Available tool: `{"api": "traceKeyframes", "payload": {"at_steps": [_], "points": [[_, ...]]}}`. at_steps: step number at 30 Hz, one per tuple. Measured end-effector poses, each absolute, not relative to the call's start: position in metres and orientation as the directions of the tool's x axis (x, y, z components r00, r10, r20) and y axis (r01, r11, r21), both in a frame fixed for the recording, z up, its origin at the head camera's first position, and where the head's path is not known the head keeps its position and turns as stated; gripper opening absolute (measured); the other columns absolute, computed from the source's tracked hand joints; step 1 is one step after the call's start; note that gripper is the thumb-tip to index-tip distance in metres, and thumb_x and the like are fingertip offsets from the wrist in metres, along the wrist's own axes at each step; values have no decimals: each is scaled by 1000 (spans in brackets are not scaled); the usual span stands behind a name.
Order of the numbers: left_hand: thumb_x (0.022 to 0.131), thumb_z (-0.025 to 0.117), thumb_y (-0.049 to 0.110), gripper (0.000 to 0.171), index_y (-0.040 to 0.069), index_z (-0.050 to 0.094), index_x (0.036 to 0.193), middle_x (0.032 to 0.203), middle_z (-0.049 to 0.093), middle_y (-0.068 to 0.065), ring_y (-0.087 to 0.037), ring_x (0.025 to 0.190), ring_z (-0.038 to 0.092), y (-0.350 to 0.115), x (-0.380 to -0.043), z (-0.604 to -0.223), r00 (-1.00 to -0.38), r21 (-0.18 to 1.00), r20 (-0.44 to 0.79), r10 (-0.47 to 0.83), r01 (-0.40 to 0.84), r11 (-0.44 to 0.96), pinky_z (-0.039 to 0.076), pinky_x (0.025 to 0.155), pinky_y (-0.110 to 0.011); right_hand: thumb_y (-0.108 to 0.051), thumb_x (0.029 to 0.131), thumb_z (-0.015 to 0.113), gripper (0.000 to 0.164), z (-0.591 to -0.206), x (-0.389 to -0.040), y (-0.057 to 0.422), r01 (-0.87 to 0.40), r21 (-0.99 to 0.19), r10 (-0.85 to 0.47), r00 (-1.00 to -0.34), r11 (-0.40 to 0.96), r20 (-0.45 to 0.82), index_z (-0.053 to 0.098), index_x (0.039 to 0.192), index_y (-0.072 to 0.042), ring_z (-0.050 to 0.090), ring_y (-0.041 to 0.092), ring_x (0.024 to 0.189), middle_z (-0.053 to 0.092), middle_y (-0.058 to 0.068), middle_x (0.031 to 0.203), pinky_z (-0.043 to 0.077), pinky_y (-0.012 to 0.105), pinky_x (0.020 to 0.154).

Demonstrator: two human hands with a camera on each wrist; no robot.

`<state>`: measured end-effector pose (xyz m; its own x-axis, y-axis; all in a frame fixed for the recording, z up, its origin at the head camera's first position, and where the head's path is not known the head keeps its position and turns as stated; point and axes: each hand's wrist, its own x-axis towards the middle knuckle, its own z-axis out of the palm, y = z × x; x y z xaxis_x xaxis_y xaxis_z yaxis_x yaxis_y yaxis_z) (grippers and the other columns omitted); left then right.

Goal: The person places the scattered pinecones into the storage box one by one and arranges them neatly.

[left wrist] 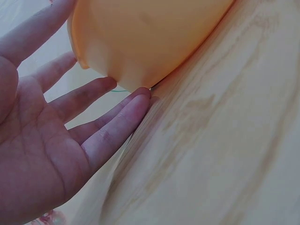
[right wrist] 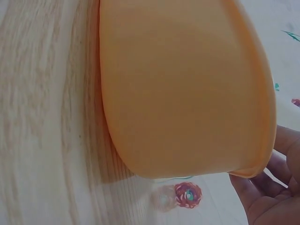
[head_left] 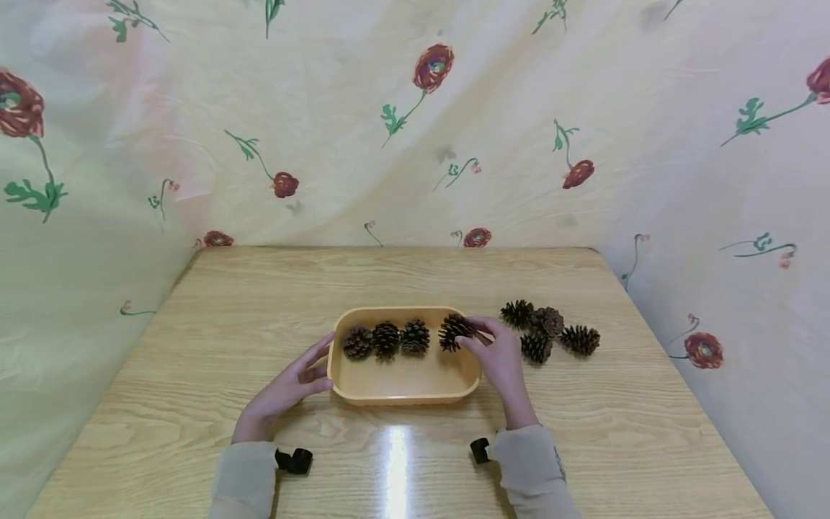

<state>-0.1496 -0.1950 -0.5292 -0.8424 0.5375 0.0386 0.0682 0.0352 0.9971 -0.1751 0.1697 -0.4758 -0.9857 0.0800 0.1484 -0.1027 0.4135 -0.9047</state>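
A yellow-orange oblong plastic bin (head_left: 403, 382) sits on the table in the head view. Inside, along its far side, three brown pine cones (head_left: 385, 339) stand in a row from the left. My right hand (head_left: 504, 359) reaches over the bin's right rim and pinches another pine cone (head_left: 454, 333) at the right end. In the right wrist view that cone is hidden behind the bin wall (right wrist: 183, 93). Against the bin's left end rests my left hand (head_left: 288, 393), its fingers extended. The left wrist view shows those fingertips touching or close to the bin's outer wall (left wrist: 140, 42).
Several loose pine cones (head_left: 547, 322) lie in a cluster right of the bin. The wood-grain table (head_left: 272, 281) is backed and flanked by a pale flowered cloth (head_left: 350, 144). A strip of light reflects off the tabletop in front of the bin.
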Motion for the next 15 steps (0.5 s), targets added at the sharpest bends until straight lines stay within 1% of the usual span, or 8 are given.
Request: {"api": "traceKeyframes", "payload": {"at_steps": [3, 7, 15], "points": [[96, 60, 11, 81, 23, 9, 158, 162, 6, -21, -48, 144, 20, -195, -150, -530, -840, 998, 41, 541, 64, 24, 44, 100, -18, -5, 81, 77, 43, -476, -176, 169, -108, -901, 72, -986, 419, 152, 64, 121, 1, 59, 35, 121, 61, 20, 128, 52, 32, 96], [96, 59, 10, 81, 22, 8, 158, 162, 5, -22, -49, 144, 19, -195, -150, -531, -835, 998, 48, 548, 63, 8, 44, 99, -17, -6, 82, 76, 42, -477, -179, 169, -119, -889, 56, -986, 443, 160, 64, 121, 0, 59, 34, 121, 62, 19, 127, 52, 34, 98], [96, 59, 10, 81, 23, 8, 158, 162, 5, -21, -49, 144, 19, -195, -151, -531, -836, 997, 52, 546, 72, 16, 43, 100, -16, -7, 81, 76, 41, -473, -183, 165, -164, -844, 13, -980, 510, 198, 65, 120, -2, 61, 34, 118, 63, 18, 126, 53, 37, 96]]}}
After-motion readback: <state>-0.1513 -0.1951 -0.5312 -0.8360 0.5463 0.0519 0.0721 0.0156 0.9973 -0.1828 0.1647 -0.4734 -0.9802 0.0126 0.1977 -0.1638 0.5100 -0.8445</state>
